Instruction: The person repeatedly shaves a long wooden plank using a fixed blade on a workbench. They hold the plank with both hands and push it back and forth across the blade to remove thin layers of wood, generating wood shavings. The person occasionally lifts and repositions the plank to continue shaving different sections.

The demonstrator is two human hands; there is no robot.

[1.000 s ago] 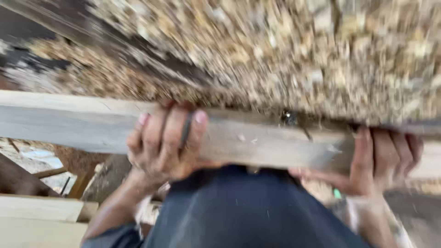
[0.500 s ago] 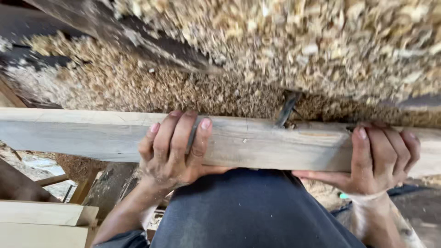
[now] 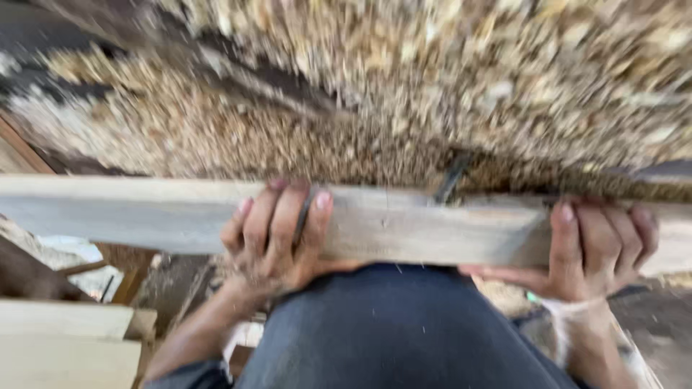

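Note:
A long pale wooden plank (image 3: 432, 227) runs across the view at waist height, just in front of my dark blue clothing (image 3: 389, 338). My left hand (image 3: 277, 234) grips it from below with the fingers curled over its top face, and a dark pencil-like stick lies between those fingers. My right hand (image 3: 595, 248) holds the plank farther right in the same way; a pale band wraps that wrist. The picture is blurred.
A thick bed of wood shavings and sawdust (image 3: 404, 94) covers the ground beyond the plank, crossed by dark timbers (image 3: 267, 75). Pale boards (image 3: 65, 338) are stacked at the lower left. A dark metal piece (image 3: 450, 180) pokes up behind the plank.
The plank and both hands sit slightly lower and left in the view than before. Both grips are unchanged. The view has blurred again.

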